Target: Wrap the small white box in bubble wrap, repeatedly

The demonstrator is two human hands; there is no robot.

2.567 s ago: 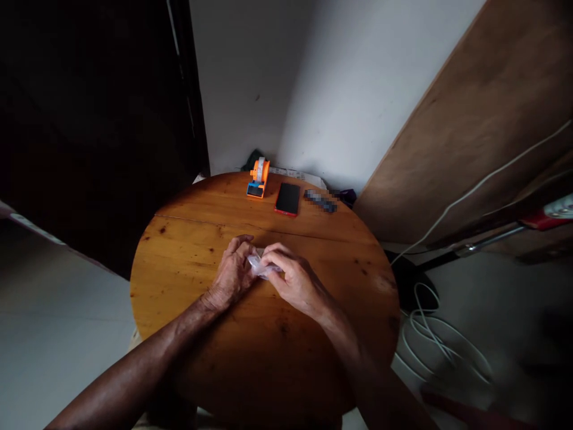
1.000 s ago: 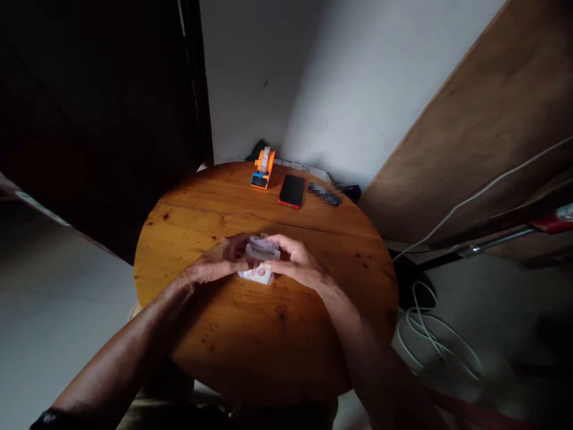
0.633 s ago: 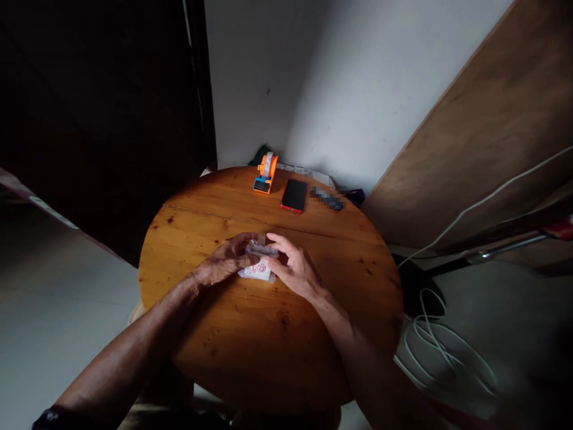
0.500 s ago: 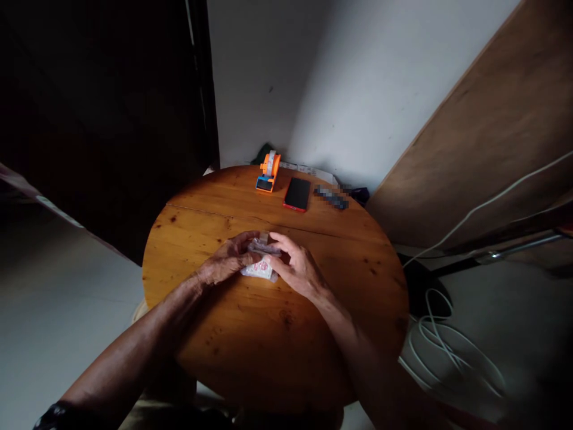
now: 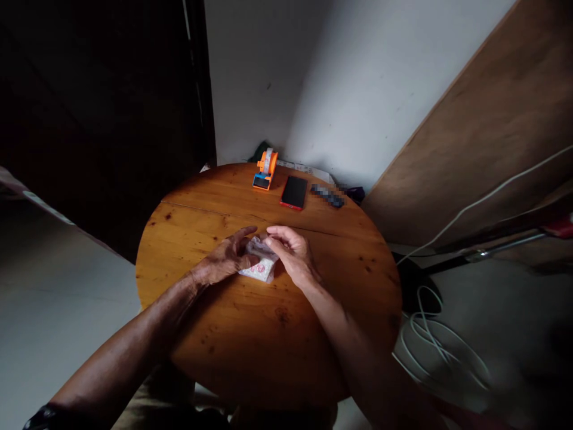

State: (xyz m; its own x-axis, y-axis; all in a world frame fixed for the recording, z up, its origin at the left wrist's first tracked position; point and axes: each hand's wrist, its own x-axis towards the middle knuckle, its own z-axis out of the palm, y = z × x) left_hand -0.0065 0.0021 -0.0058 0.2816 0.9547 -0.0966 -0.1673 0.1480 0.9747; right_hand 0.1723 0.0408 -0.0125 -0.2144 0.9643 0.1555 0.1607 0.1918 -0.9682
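Note:
A small white packet in clear crinkled plastic [image 5: 259,270], with red print on its face, lies on the round wooden table [image 5: 286,340] between my hands. My left hand [image 5: 226,258] grips it from the left, the thumb across its front and the index finger stretched out beyond the far side. On the other side, my right hand [image 5: 293,254] has its fingers curled, thumb and fingertips at the plastic's upper right edge. Its fingertips partly hide that edge.
Toward the wall stand an orange tape dispenser [image 5: 265,169] with a blue front, a red-edged phone [image 5: 293,192] and a blurred dark object [image 5: 327,195]. White cable [image 5: 430,325] lies coiled on the floor at the right.
The upright tape-like strip at the packet's top no longer shows. My left fingers have stretched out and more of the packet's face is visible. The whole view has shifted slightly.

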